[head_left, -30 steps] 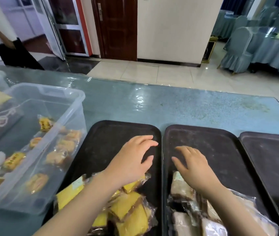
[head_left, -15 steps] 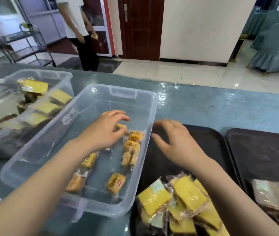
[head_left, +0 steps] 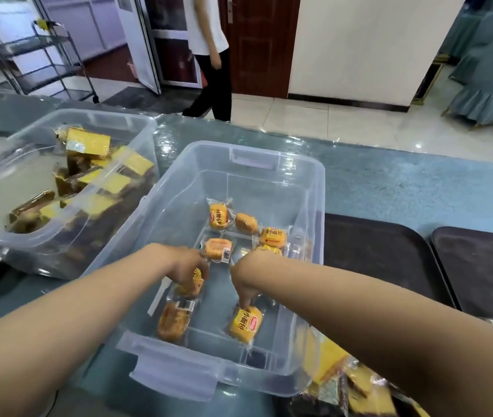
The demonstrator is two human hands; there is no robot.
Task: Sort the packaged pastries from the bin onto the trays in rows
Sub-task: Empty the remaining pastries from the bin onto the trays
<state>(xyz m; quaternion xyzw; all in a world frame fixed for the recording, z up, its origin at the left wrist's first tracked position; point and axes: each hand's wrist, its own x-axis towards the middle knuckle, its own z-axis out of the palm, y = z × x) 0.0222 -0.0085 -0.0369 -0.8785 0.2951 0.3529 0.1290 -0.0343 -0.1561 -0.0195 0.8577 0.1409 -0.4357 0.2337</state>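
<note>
Clear bin [head_left: 314, 188] holds about seven buns; trays [head_left: 377, 254] mostly bare. Left hand [head_left: 189, 266] grips bun [head_left: 194, 279], right hand [head_left: 246, 281] pinches another [head_left: 245, 325].

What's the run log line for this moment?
left hand: grips bun packet | right hand: pinches bun packet | both inside clear bin | trays: waiting

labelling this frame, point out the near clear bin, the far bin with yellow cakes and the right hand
near clear bin [head_left: 275, 159]: head view, far rim
far bin [head_left: 88, 117]: head view, far rim
right hand [head_left: 246, 285]: head view, back of hand
</note>
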